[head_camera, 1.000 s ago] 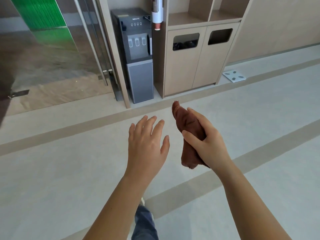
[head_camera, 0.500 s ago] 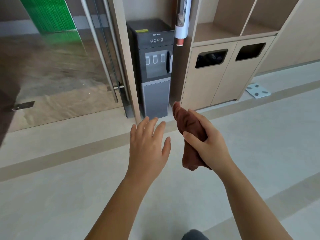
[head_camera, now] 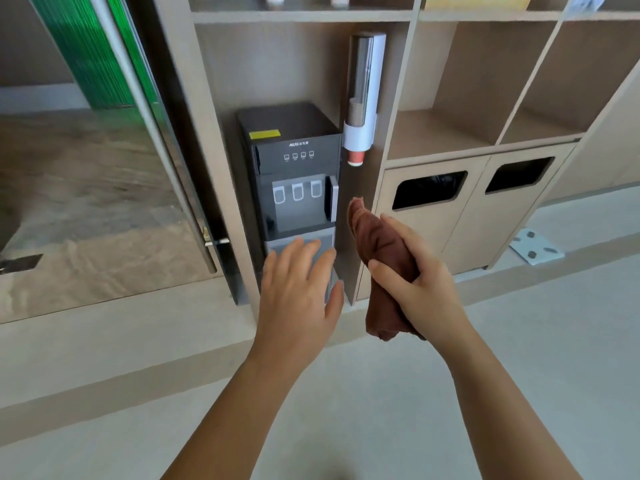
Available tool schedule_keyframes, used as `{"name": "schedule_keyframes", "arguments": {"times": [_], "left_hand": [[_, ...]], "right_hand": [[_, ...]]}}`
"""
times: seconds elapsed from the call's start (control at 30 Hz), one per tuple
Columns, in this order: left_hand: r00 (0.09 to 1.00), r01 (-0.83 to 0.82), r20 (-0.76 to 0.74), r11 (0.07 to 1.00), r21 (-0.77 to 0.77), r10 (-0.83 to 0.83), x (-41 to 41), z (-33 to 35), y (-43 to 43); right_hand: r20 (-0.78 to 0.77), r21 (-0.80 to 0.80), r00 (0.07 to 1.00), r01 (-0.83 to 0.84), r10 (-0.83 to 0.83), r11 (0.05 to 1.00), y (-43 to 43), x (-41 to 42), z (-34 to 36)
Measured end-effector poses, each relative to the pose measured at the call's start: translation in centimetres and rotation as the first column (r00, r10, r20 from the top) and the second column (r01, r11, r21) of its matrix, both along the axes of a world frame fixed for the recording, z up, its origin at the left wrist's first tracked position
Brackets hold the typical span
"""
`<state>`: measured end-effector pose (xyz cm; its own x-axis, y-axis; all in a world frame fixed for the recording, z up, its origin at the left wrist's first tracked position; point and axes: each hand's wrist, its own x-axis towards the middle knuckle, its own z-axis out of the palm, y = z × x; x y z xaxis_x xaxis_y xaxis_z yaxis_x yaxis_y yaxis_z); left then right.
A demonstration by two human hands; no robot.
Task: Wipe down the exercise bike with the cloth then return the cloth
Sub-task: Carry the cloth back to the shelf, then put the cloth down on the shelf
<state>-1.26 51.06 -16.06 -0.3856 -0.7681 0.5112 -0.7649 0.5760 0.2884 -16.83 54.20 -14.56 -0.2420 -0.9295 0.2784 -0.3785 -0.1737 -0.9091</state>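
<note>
Right now I have both hands raised in front of me, forearms reaching up from the bottom of the head view. My right hand point(head_camera: 419, 285) grips the brown cloth point(head_camera: 377, 244). The fingers curl over its top and the thumb wraps the near side, so the cloth is bunched into a thick roll. One end pokes up and to the left past my fingers, and the other hangs out below the heel of the hand. The cloth touches nothing but that hand.

My left hand point(head_camera: 298, 292) holds nothing, its back toward me, fingers straight and slightly spread, thumb out toward the cloth. A narrow gap separates the two hands.

Behind the left hand stands a dark water dispenser point(head_camera: 294, 161) with three taps, set in a tall recess of a light wooden wall unit point(head_camera: 401, 81). I cannot tell whether my fingertips touch its lower panel or only overlap it. On the recess's right wall hangs a cup holder point(head_camera: 363, 91) with a red cup point(head_camera: 355, 157) showing at its bottom. Further right, open shelf compartments point(head_camera: 440, 133) sit above a bin cabinet point(head_camera: 460, 230) with two dark slots. A pale flat scale point(head_camera: 535, 245) lies on the floor point(head_camera: 381, 393) beside the cabinet's right end. A glass door point(head_camera: 86, 185) fills the left.
</note>
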Motion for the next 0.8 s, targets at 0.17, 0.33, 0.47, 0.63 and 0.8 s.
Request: {"name": "schedule_keyframes", "arguments": {"times": [0.17,0.33,0.47,0.63,0.8], "left_hand": [[0.999,-0.037,-0.022,0.999,-0.029,0.036,-2.0,1.2,-7.9],[0.998,-0.043,-0.04,0.996,-0.077,0.041,-2.8,2.0,-16.8],[0.998,-0.007,-0.066,0.993,-0.122,-0.001,-2.4,3.5,-24.7],[0.996,0.005,-0.081,0.968,-0.25,-0.027,-0.8,7.0,-33.7],[0.994,0.001,-0.102,0.935,-0.356,-0.04,-0.6,10.8,-40.4]], "right_hand": [[-0.026,-0.026,0.999,-0.029,0.028,0.999,-8.4,-2.6,1.5],[-0.057,-0.054,0.996,-0.079,0.076,0.995,-17.2,-2.9,2.5],[-0.101,-0.092,0.993,-0.064,0.055,0.994,-24.7,-2.0,3.7],[-0.1,-0.183,0.994,-0.062,0.044,0.981,-32.8,-0.7,7.0],[-0.137,-0.304,0.991,-0.039,-0.003,0.952,-38.8,-0.7,10.7]]}}
